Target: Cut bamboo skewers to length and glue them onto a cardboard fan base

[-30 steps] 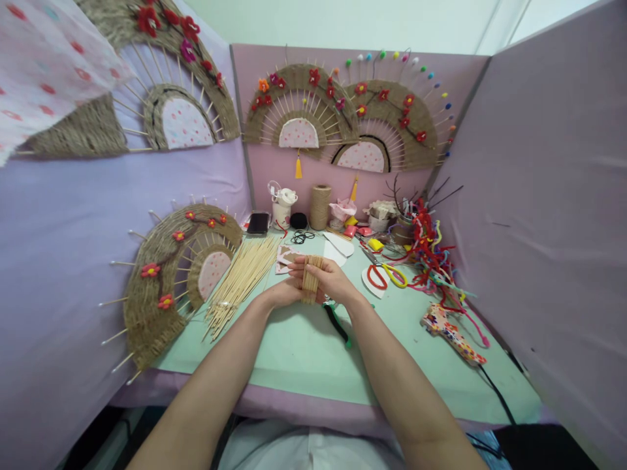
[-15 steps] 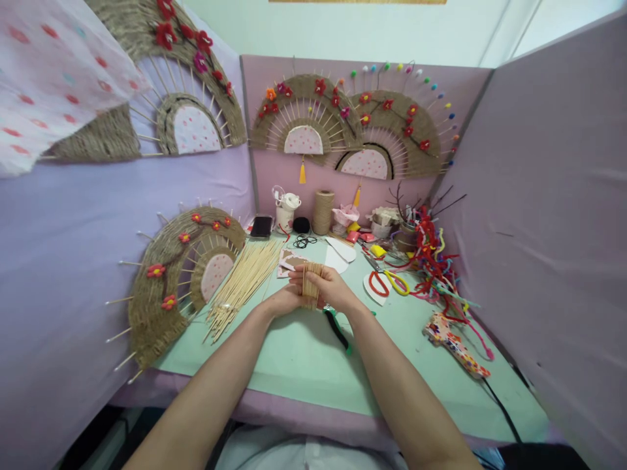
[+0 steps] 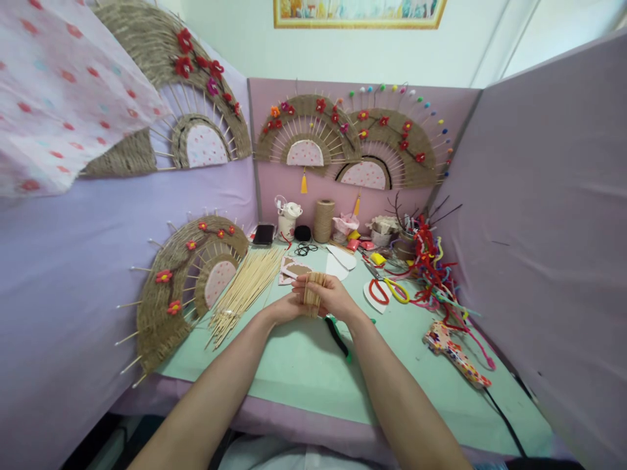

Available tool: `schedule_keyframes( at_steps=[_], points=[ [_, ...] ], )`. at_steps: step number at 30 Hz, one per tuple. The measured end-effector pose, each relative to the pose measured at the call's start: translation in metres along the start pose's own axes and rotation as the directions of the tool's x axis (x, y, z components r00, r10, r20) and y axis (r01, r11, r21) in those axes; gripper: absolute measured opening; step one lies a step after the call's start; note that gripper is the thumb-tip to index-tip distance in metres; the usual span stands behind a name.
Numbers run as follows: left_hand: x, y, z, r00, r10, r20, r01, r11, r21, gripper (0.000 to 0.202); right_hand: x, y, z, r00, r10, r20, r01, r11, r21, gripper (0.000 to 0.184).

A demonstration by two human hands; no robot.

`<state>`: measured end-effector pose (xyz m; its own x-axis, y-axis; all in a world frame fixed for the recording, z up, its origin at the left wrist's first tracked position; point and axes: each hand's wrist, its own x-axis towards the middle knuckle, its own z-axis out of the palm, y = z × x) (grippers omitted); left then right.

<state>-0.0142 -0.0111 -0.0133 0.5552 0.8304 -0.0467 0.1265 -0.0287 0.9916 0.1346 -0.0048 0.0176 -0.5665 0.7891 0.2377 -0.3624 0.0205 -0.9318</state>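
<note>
Between my two hands is a bundle of short bamboo sticks, standing roughly upright above the table. My left hand is wrapped about it from the left and behind, with fingertips showing at the far side. From the right, my right hand grips the same bundle, its thumb across the front. Green-and-black pliers lie on the table just below my right hand, partly hidden by it. To the left lies a pile of long bamboo sticks.
Scissors, a flower-patterned glue gun with a cord, and a tangle of pipe cleaners lie to the right. Behind stand a twine spool and white card pieces. A decorated twine fan leans at left.
The view has tilted up slightly, so more of the framed picture on the wall shows. Both hands stay closed on the bundle with almost no visible movement.
</note>
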Motion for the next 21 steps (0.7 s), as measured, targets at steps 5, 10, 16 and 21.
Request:
schedule_keyframes(
  at_steps=[5,10,16,21],
  points=[
    [-0.0008,0.0027,0.0014,1.0,-0.03,0.007,0.03,0.999,0.031,0.033,-0.0014,-0.0011,0.0021,1.0,0.02,0.003,-0.02,0.999,0.042,0.032],
    [-0.0006,0.0003,-0.0001,1.0,-0.024,0.005,0.024,0.997,0.07,0.033,-0.0039,-0.004,0.0031,0.999,0.02,0.039,-0.022,0.999,0.049,0.033],
    [0.0008,-0.0026,-0.003,0.998,0.004,0.064,-0.009,0.997,0.082,0.032,-0.0054,-0.0032,0.002,0.999,0.016,0.03,-0.016,1.0,0.009,0.03],
    [-0.0005,0.0016,-0.0025,0.997,-0.001,0.071,-0.007,0.994,0.108,0.034,-0.0054,-0.0011,0.0023,1.0,0.023,0.018,-0.023,1.0,0.003,0.03]
  ],
)
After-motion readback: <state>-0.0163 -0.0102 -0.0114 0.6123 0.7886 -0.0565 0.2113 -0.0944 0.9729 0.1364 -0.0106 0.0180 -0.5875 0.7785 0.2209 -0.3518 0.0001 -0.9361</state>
